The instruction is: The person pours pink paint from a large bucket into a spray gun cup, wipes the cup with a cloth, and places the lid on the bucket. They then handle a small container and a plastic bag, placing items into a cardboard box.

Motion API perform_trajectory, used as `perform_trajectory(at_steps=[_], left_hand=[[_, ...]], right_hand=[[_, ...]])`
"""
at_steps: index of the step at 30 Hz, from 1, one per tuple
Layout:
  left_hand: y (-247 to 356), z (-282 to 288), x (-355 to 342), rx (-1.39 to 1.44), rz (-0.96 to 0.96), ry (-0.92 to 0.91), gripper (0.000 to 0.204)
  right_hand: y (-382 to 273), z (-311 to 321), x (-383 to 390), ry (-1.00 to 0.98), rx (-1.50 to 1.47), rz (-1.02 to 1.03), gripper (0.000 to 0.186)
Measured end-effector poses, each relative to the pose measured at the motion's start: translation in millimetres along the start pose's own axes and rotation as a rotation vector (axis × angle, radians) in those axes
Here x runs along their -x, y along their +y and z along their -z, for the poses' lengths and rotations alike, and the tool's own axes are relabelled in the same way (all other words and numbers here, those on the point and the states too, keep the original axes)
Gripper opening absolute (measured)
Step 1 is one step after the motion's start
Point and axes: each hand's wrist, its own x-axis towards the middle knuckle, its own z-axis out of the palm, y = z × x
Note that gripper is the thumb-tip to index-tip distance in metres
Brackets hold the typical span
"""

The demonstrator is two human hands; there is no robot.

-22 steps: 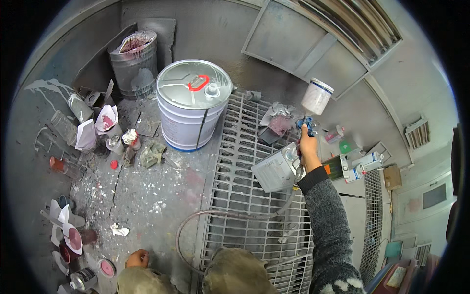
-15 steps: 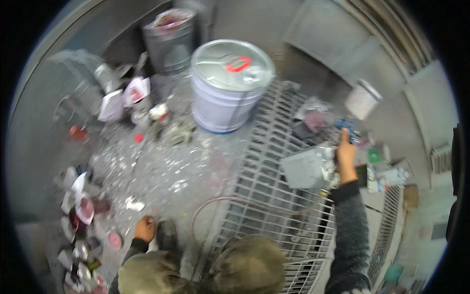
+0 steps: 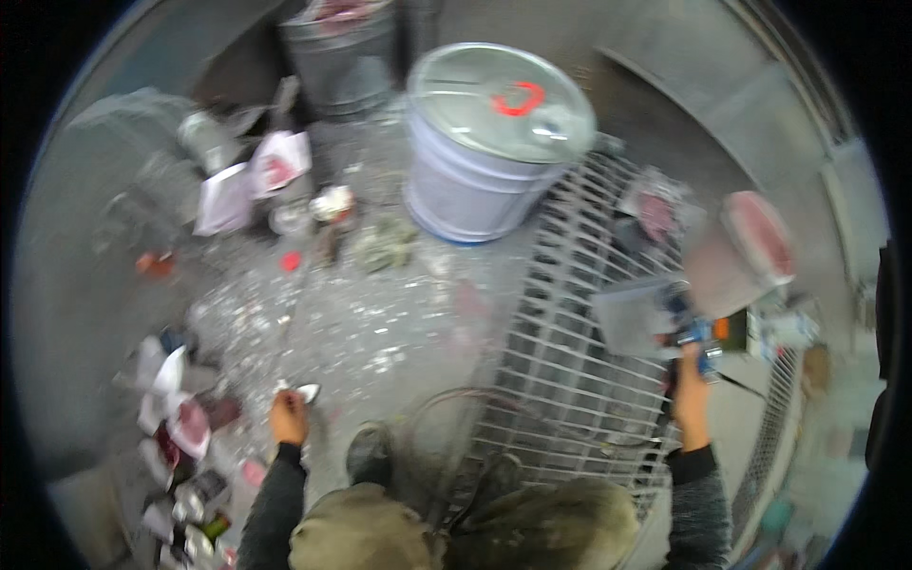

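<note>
My right hand (image 3: 692, 404) is wrapped round a spray gun (image 3: 700, 334) with blue and metal parts, blurred by motion. A whitish cup with a pink inside (image 3: 746, 255) sits above the gun and appears joined to it. Behind the gun, a translucent grey box-shaped container (image 3: 632, 318) rests on the metal grating. Down on the left, my left hand (image 3: 289, 418) is closed with its fingers curled over the floor. A small white scrap (image 3: 309, 391) shows right beside its fingertips; whether the fingers touch it I cannot tell.
A white lidded drum (image 3: 494, 152) with a red ring stands ahead. Beyond it is a grey bin (image 3: 342, 66). Used cups and papers (image 3: 185, 427) litter the left side. Grating (image 3: 560, 380) covers the floor to the right, with a hose (image 3: 456, 394) by its edge.
My right hand has swung the spray gun lower, and its cup is larger in view, its pink inside showing. My left hand has moved forward to the white scrap. The whole view has shifted.
</note>
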Motion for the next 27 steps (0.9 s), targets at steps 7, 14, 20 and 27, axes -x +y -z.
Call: perform_trajectory(at_steps=[7,14,20,27], left_hand=[[244,38,-18,0.626,-0.535,-0.825,0.032],[437,57,6,1.039,-0.493,-1.879,0.032],[455,59,27,0.823,-0.785,-1.903,0.040],[421,83,65,0.393,-1.426,-0.666,0.025]], right_hand=[[25,4,105,-0.470,0.078,-0.066,0.031],[17,2,132,-0.596,0.172,0.277,0.049],[-5,9,138,-0.670,0.276,0.216,0.057],[-26,8,151,-0.528,0.619,0.374,0.060]])
